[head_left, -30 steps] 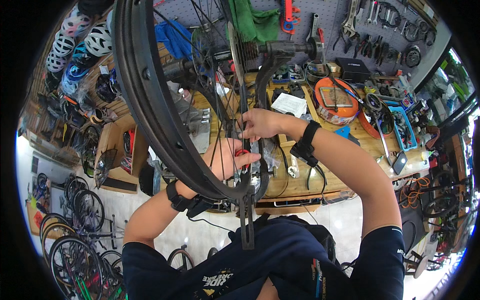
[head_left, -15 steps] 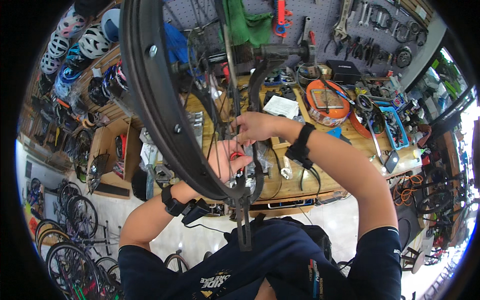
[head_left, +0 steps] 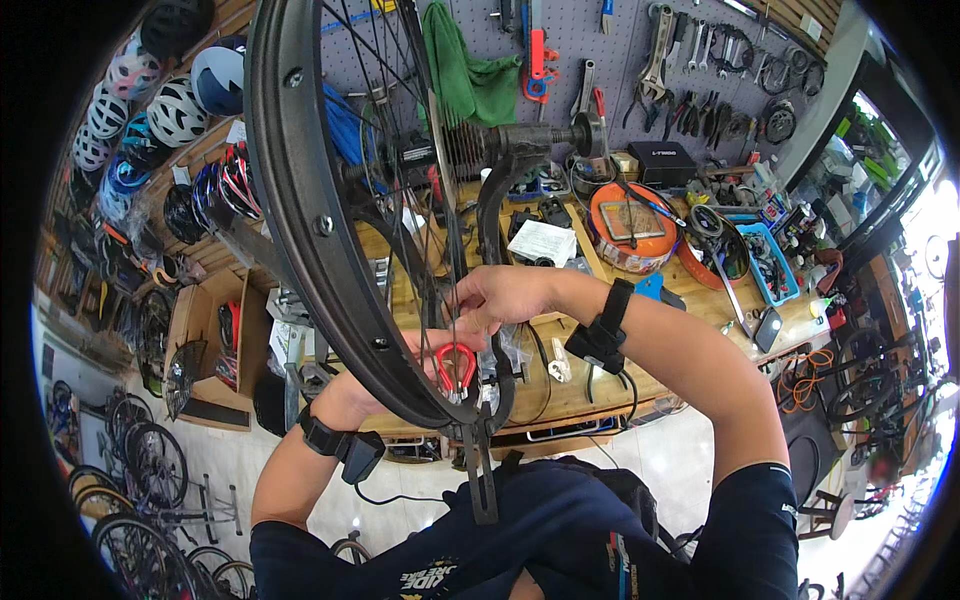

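A spoked bicycle wheel [head_left: 335, 235] with a dark rim stands upright in a black truing stand [head_left: 490, 215], in front of me. Through the spokes reaches my left hand [head_left: 425, 345], closed, with a red loop-shaped spoke wrench [head_left: 455, 368] held against it. My right hand [head_left: 505, 297] comes in from the other side, thumb and fingers pinched together beside the spokes. Its fingertips meet those of my left hand. Whatever lies in the right-hand pinch is too small to make out. Spokes and rim partly cover my left hand.
A wooden workbench [head_left: 640, 365] lies beneath, with an orange round container [head_left: 632, 228], a blue parts tray [head_left: 768, 262] and a phone [head_left: 767, 328]. Tools hang on the pegboard [head_left: 600, 60] behind. Helmets [head_left: 178, 110] and a cardboard box [head_left: 205, 335] are at left.
The red spoke wrench now shows its whole loop, lower against my left hand; before, the thumb partly covered it. Both hands stay close together at the spokes. The view has shifted slightly.
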Available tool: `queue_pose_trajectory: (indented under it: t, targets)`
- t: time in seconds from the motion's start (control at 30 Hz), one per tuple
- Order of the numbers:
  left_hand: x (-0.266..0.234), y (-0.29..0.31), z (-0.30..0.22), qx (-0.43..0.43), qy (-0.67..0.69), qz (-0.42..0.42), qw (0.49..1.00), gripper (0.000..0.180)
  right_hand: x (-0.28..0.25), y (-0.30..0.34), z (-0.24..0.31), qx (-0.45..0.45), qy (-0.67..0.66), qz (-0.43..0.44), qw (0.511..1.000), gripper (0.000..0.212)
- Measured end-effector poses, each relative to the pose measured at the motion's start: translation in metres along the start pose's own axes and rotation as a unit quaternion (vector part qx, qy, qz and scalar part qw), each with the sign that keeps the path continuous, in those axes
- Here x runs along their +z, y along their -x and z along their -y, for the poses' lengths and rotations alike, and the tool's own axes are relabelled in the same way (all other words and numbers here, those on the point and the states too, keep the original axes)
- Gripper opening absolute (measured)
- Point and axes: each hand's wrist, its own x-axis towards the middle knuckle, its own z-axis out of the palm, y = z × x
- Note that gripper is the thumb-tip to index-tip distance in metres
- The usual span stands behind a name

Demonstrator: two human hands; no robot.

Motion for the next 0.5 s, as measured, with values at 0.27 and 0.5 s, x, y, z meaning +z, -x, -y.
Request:
queue_pose_trajectory:
  t: [0.27, 0.5]
  targets:
    - [0.007, -0.003, 0.001, 0.043, 0.025, -0.016, 0.999, 0.078, 0.007, 0.008, 0.0, -0.068, -0.006, -0.025, 0.997, 0.039]
    - [0.015, -0.007, 0.007, 0.065, 0.043, -0.057, 0.995, 0.069, 0.009, 0.008, -0.007, -0.093, -0.06, -0.015, 0.994, 0.04]
